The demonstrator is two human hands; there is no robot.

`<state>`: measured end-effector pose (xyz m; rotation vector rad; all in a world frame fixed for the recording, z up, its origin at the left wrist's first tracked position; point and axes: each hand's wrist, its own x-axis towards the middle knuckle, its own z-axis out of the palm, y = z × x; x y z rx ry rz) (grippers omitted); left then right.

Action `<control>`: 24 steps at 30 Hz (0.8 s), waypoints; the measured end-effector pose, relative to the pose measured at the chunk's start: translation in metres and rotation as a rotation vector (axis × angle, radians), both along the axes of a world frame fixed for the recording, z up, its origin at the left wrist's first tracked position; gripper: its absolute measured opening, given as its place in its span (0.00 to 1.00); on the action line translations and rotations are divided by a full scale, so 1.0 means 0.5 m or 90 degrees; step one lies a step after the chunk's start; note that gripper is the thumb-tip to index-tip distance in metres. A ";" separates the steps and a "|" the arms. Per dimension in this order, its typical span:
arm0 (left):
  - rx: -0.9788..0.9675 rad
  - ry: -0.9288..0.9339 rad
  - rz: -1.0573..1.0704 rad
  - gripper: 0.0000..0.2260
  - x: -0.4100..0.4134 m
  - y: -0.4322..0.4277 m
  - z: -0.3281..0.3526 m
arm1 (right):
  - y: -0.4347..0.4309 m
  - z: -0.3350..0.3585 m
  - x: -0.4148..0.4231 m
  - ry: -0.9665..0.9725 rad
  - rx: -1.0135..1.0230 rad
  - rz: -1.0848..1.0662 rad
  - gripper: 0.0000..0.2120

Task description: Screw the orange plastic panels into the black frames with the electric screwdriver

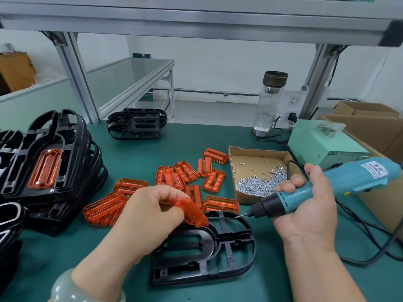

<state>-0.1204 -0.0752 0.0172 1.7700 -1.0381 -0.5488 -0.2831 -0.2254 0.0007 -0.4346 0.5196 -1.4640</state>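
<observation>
A black frame point(220, 256) lies flat on the green mat in front of me, its central slot bare. My left hand point(150, 211) pinches an orange panel point(192, 211) tilted just above the frame's far-left end. My right hand point(305, 211) grips the teal electric screwdriver point(322, 187), held nearly level and pointing left. A small screw sits on its bit tip point(242, 215), which hovers over the frame's far edge. Several loose orange panels point(189, 177) lie scattered beyond the frame.
A stack of black frames point(50, 166), the top one fitted with an orange panel, stands at the left. A cardboard tray of screws point(259, 182) sits right of the panels. Behind are another black frame point(137, 124), a glass bottle point(269, 103) and a pale green power box point(325, 144); cables trail at right.
</observation>
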 end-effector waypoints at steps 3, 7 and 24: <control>0.024 -0.025 -0.015 0.13 0.005 0.003 0.004 | 0.002 0.001 0.000 0.003 0.002 -0.002 0.04; 0.025 -0.134 -0.005 0.13 0.004 0.001 -0.004 | 0.002 0.002 0.000 0.002 0.005 -0.004 0.04; -0.039 -0.018 0.032 0.11 -0.012 0.012 0.003 | 0.001 0.000 -0.002 0.003 -0.011 0.001 0.03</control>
